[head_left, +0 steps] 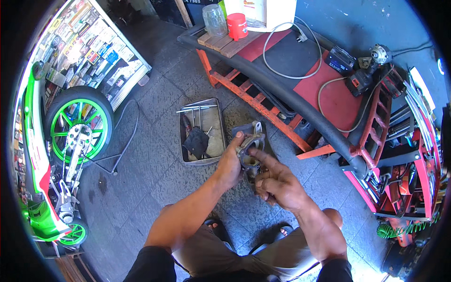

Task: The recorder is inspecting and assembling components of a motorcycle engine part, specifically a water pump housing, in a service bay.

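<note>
In front of my knees, my left hand (229,162) is closed around a grey cast-metal part (251,161) with round openings and a small lug at its top; its exact kind is unclear. My right hand (279,183) meets the part from the other side. Its index finger reaches to an opening, while the other fingers curl by the lower end and hide some of it. Just beyond my left hand, a shallow metal tray (182,149) stands on the floor. It holds a dark block-like piece (196,143), several thin metal rods and a dark-handled tool (187,123).
A motorcycle with a green-rimmed wheel (79,129) stands at the left beside a sticker-covered board (89,44). On the right is an orange-framed padded bench (300,89) with a cable, a red cup (237,26) and a cordless power tool (362,81). A red tool rack (418,188) stands nearer.
</note>
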The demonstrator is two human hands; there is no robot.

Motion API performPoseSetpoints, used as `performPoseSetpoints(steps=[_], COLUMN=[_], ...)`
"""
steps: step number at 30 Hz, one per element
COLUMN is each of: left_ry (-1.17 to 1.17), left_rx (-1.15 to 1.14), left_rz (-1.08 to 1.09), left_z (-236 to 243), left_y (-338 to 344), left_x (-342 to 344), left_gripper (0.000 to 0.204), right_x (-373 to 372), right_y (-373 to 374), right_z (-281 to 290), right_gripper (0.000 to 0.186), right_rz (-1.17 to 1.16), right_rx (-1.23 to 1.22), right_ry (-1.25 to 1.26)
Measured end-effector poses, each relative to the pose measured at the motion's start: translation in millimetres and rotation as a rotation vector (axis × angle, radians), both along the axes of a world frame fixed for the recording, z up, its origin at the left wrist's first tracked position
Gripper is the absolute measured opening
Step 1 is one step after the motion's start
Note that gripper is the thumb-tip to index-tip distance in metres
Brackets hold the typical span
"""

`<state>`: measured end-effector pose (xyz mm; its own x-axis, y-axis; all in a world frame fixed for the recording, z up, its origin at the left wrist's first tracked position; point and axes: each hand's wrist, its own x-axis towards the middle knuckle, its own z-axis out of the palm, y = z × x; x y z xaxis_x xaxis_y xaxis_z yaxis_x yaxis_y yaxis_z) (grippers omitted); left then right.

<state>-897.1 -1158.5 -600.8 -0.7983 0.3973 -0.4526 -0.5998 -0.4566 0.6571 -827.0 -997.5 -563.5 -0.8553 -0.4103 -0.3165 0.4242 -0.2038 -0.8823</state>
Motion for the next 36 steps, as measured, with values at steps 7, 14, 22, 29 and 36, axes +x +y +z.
performPoseSetpoints(steps=[7,14,22,29,36], left_ry=[0.127,0.429,0.322,0.088,-0.061], left_rx=[-0.092,-0.189,-0.104,0.046,-0.111], left_rz=[-0.024,-0.139,0.013,-0.245,-0.350], left_z=[-12,-14,-5,13,18], left_y=[5,2,22,8,0], left_x=[-2,0,6,4,-5], left_gripper=[0.050,0.061,0.074,0.075,0.061], right_x=[0,9,19,1,-14], right_y=[-1,-2,1,38,45], right_z=[-3,12,0,-5,-10], right_gripper=[0.071,0.070,0.065,0.060,0.052], right_rz=[0.022,-0.123,-0.332,-0.232,-0.065], right_rx=[0.455,-0.390,-1.086,-0.456,0.661], right_ry=[0.354,-0.237,-0.349,-0.016,0.605])
